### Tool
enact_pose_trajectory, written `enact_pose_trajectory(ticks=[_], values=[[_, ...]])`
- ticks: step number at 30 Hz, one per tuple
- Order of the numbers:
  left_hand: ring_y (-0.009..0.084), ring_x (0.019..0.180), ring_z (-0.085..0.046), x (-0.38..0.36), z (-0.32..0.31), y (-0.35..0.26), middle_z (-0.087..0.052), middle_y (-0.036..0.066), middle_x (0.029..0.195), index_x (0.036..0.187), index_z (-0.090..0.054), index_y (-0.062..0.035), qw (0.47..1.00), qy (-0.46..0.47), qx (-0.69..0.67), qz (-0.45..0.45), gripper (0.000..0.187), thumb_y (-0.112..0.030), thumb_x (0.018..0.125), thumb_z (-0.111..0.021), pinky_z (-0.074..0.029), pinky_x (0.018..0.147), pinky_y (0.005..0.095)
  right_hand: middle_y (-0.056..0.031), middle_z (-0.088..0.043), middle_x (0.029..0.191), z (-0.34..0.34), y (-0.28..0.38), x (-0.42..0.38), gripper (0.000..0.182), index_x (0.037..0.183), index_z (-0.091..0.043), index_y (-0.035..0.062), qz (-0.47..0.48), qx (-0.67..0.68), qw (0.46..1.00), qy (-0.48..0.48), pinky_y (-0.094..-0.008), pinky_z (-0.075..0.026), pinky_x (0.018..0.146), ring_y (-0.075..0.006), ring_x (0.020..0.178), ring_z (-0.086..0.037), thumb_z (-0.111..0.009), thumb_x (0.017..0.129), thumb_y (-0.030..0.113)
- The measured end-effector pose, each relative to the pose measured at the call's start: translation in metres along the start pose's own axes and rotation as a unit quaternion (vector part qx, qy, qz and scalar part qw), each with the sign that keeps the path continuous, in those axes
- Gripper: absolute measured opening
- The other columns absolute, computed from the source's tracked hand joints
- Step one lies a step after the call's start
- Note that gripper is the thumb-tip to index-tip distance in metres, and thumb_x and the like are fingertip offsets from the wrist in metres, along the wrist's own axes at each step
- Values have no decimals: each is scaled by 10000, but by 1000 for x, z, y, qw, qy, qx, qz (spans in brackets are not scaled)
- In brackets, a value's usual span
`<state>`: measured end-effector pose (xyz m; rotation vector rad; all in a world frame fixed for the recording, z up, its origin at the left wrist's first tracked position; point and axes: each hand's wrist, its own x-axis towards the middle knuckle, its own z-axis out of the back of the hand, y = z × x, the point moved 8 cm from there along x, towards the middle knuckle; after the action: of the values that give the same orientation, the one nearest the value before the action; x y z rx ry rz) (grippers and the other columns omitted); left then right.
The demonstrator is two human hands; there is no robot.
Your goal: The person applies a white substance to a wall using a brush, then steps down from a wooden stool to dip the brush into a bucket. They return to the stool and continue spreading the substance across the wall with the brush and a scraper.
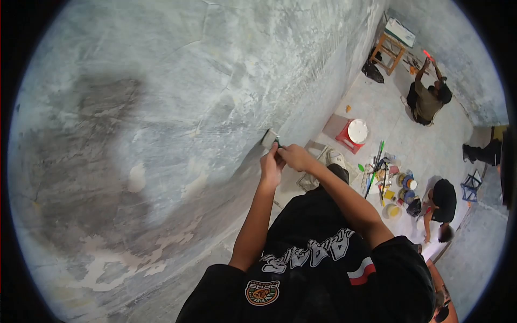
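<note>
Against the grey plastered wall (177, 107), a putty knife (269, 139) with a pale, flat blade and a dark green handle touches the surface. My left hand (271, 168) is closed around its handle, fingertips just behind the blade. Close beside it, my right hand (295, 157) also grips the handle, its fingers partly hidden. The wall around the blade is patchy, with streaks of light filler and darker damp-looking areas.
Behind my arms, a white bucket (357, 131) sits on a red stool (347, 141). Paint cans (410, 184) and tools lie on the floor. One person (428, 102) reaches up at the far wall; another (444, 202) bends at the right. A wooden stool (389, 53) stands in the corner.
</note>
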<state>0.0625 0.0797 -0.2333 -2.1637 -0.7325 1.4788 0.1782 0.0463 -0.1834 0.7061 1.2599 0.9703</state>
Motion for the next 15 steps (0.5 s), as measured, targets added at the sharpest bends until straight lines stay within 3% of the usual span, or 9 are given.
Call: enact_pose_trajectory(ticks=[1,3,4,5,6,8,10,12,15], values=[[190,875,-672,-23,-6,-23,-687,64,887,973,-680,-49,998,0,-3,-60,236,-278,1008,-631,-525,811,349,-295,-677,820,-3,13,-6,484,980,-675,-87,6,-6,1000,3,-478,-529,762,-402,746,-693,-417,1028,320],[187,841,-674,-69,-20,-59,-692,88,895,970,-690,-2,992,-3,7,-124,284,-271,1020,-618,-542,766,345,-300,-681,849,-3,62,-20,479,1004,-671,-81,185,-24,982,-37,-477,-515,775,-404,811,-696,-447,1032,342],[183,806,-676,-93,-30,-82,-698,113,903,967,-701,46,984,-6,22,-179,332,-264,1032,-604,-560,720,341,-300,-681,849,0,84,-34,479,1004,-671,-81,191,-28,981,-34,-477,-515,775,-404,811,-696,-447,1032,342],[183,806,-676,-114,-40,-97,-698,113,903,967,-701,46,983,-6,19,-185,332,-264,1032,-604,-560,720,341,-294,-672,826,11,113,-55,475,986,-670,-81,193,53,980,-15,-466,-509,763,-393,796,-693,-462,1033,344],[183,791,-674,-140,-53,-120,-702,128,908,956,-701,69,965,0,52,-257,353,-258,1037,-596,-559,688,329,-287,-662,802,22,139,-73,472,967,-670,-80,191,133,972,3,-454,-504,750,-382,781,-689,-477,1035,345],[182,776,-671,-179,-78,-154,-707,144,914,946,-701,91,941,4,82,-328,374,-252,1042,-588,-558,656,317,-281,-645,770,34,184,-94,463,938,-668,-82,193,152,969,23,-437,-497,720,-358,745,-677,-492,1034,335],[177,760,-669,-216,-97,-194,-714,157,917,911,-696,119,882,-44,130,-451,412,-251,1046,-579,-553,623,295,-274,-628,738,43,214,-108,456,909,-666,-84,192,173,965,44,-419,-489,690,-335,708,-665,-507,1033,325],[174,776,-662,-239,-112,-211,-711,151,909,905,-700,102,862,-45,133,-488,389,-243,1043,-584,-529,657,293,-10,-492,603,55,246,-117,476,891,-658,-67,259,157,951,58,-291,-391,566,-72,611,-456,-486,1074,336],[165,783,-649,-268,-132,-240,-710,145,896,878,-706,81,825,-45,135,-547,374,-234,1041,-586,-500,672,286,3,-506,618,57,276,-129,476,881,-655,-66,308,180,932,62,-297,-393,569,-74,618,-452,-493,1072,338]])
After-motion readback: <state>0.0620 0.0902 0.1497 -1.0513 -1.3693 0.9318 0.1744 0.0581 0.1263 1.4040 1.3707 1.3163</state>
